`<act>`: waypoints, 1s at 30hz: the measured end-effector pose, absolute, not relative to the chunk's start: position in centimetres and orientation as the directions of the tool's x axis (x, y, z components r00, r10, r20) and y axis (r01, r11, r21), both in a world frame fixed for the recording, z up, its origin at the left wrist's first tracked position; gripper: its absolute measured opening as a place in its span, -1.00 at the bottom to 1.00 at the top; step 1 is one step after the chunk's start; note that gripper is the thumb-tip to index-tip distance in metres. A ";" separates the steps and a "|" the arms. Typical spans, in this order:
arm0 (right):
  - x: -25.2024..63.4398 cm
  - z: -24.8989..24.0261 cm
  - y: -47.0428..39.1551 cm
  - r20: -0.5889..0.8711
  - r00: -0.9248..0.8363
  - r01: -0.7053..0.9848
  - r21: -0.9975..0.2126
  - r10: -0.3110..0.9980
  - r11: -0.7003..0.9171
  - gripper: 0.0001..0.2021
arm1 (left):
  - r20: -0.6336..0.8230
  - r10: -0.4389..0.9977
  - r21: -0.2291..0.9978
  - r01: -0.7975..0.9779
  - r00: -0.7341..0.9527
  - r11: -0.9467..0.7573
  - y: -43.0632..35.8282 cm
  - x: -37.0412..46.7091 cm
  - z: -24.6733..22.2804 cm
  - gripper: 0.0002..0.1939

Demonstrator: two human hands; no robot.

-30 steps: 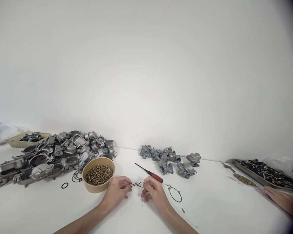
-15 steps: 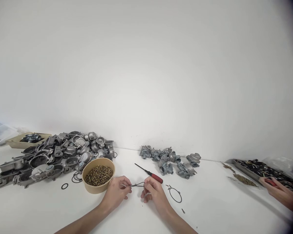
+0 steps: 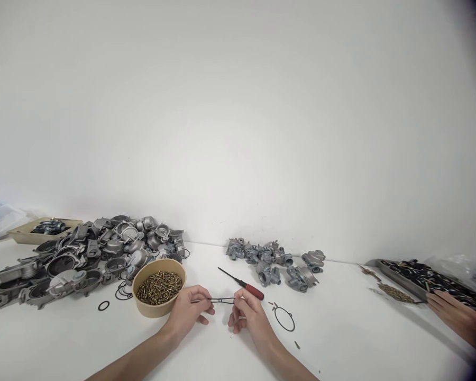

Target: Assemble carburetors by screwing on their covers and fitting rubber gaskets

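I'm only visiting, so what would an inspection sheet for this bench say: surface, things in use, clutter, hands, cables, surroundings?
Surface: white table, small loose bits scattered on it.
Job's things: thin black loop, drawn out narrow between both hands.
Clutter: piled metal housings at left; bowl of brass-coloured screws; red-handled screwdriver.
Hands: left hand and right hand, fingers pinching opposite ends of the loop.
Cables: nothing seen.
Surroundings: pale wall; another person's hand by a tray of dark parts.
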State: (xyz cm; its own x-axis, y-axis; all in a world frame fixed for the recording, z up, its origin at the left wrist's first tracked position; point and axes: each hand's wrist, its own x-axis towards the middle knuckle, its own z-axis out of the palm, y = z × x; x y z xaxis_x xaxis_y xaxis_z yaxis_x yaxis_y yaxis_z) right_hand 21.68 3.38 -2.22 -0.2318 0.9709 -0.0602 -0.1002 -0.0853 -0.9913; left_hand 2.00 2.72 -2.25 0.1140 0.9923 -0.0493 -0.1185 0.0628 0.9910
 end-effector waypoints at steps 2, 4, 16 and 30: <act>21.7 -2.4 3.4 -0.057 -0.228 -0.106 -0.991 0.972 -0.083 -0.64 | -0.049 0.992 0.989 -0.136 0.113 0.065 2.7 2.0 -2.2 -0.83; 21.6 -2.5 3.3 -0.052 -0.223 -0.109 -0.991 0.973 -0.078 -0.67 | -0.048 0.992 0.986 -0.155 0.113 0.065 2.6 2.0 -2.1 -0.83; 21.7 -2.4 3.4 -0.025 -0.256 -0.068 -0.997 0.966 -0.044 -0.75 | -0.047 0.985 0.981 -0.176 0.164 0.076 2.5 1.7 -2.0 -0.76; 21.8 -2.5 3.4 -0.048 -0.243 -0.036 -0.998 0.969 -0.059 -0.68 | -0.055 0.985 0.988 -0.134 0.165 0.078 2.8 1.9 -2.4 -0.51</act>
State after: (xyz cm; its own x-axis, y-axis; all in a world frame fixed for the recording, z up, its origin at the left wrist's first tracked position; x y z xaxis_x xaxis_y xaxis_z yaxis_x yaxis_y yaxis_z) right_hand 21.81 3.45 -2.51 -0.2434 0.9687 -0.0482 -0.0356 -0.0586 -0.9976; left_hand 1.85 2.77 -2.45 0.1654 0.9847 -0.0550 -0.1340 0.0777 0.9879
